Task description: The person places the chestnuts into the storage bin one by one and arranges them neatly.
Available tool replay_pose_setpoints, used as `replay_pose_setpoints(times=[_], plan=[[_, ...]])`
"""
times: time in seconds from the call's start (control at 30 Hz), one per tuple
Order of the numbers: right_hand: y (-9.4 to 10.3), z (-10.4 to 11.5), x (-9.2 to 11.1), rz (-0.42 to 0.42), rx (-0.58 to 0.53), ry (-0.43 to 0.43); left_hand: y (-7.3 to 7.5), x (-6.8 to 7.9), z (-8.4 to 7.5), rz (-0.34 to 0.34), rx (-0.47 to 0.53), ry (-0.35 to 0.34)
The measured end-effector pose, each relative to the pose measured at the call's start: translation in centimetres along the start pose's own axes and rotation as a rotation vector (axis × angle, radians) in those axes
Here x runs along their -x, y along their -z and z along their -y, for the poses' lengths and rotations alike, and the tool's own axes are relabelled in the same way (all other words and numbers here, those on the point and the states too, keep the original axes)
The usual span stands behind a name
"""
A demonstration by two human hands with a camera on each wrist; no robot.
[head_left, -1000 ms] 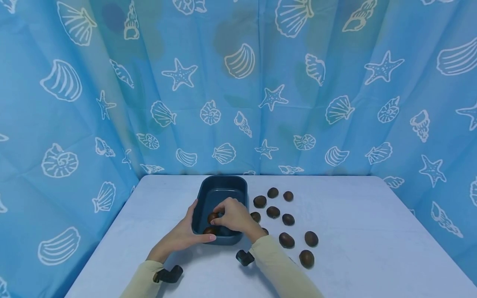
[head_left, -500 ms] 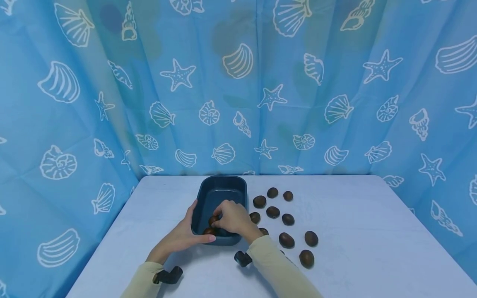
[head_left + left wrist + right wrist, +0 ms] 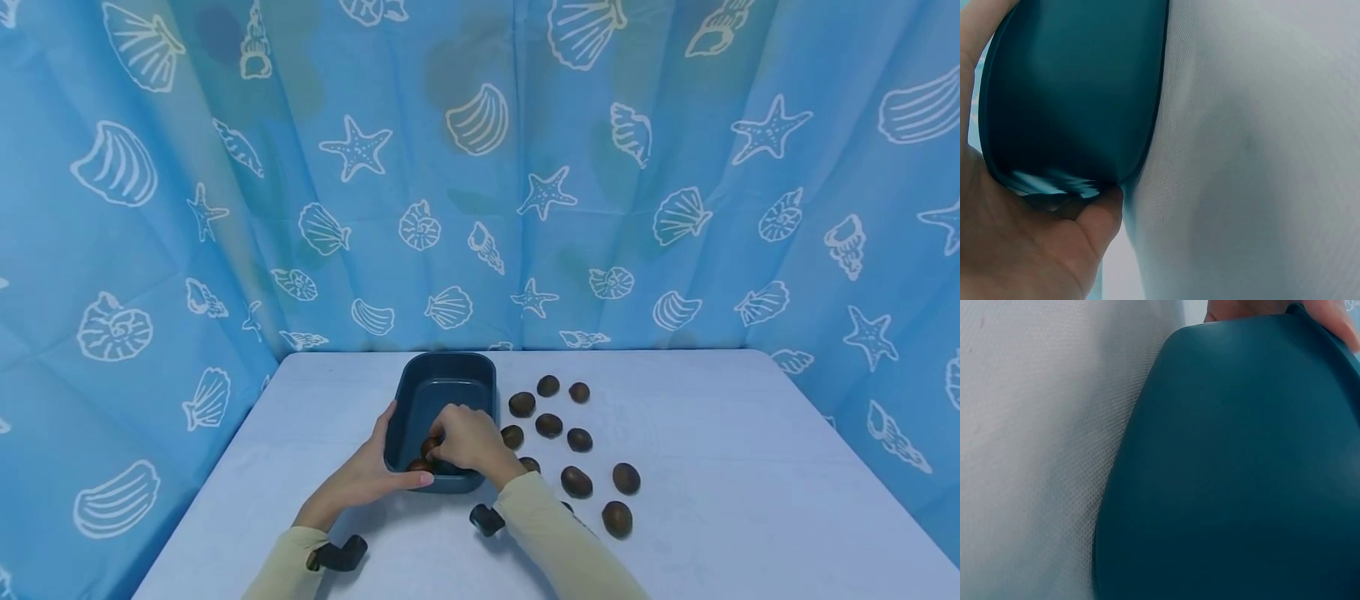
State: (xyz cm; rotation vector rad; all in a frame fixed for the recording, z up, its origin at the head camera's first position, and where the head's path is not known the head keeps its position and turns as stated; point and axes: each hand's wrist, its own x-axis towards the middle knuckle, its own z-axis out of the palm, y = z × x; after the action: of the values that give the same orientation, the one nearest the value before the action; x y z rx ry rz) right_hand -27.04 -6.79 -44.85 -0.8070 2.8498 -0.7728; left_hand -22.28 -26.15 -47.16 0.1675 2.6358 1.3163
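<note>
A dark blue rectangular dish (image 3: 444, 367) stands on the table's left half, its outside wall (image 3: 1229, 456) filling much of the right wrist view. My left hand (image 3: 362, 477) grips its near left corner, thumb along the near wall and fingers at the left side; the thumb (image 3: 1102, 219) presses the wall in the left wrist view. My right hand (image 3: 471, 440) reaches over the right rim and pinches a glossy brown chestnut (image 3: 431, 448) low inside. Another chestnut (image 3: 420, 467) lies by the near wall. The right fingertips are partly hidden.
Several chestnuts lie spread on the white table (image 3: 712, 467) right of the dish, among them one chestnut (image 3: 617, 519) nearest the front. A chestnut (image 3: 529, 465) is partly behind the right wrist. A blue shell-print curtain (image 3: 480, 250) hangs behind the table.
My right hand has shifted slightly toward me inside the dish, with the chestnut at its fingertips moving a little nearer the near wall. The left hand stays at the dish's corner.
</note>
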Motion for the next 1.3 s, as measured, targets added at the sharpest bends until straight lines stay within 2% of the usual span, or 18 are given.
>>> replay_pose_setpoints(times=[0.3,0.53,0.63,0.97,1.3], plan=[[0.1,0.0,0.1,0.007,-0.015,-0.013,-0.1,0.1,0.1,-0.003,-0.004,0.009],[2.2,-1.0,1.4,-0.052,-0.253,0.006,-0.2,0.2,0.0,-0.002,-0.017,0.038],[3.6,-2.1,2.2,-0.102,-0.304,0.001,-0.2,0.2,0.0,-0.004,-0.031,0.055],[7.1,-5.8,4.4,-0.246,-0.426,-0.127,0.0,0.2,-0.2,0.004,-0.032,0.041],[7.9,-8.3,4.9,-0.218,-0.411,-0.205,0.2,0.2,-0.3,0.01,-0.038,0.04]])
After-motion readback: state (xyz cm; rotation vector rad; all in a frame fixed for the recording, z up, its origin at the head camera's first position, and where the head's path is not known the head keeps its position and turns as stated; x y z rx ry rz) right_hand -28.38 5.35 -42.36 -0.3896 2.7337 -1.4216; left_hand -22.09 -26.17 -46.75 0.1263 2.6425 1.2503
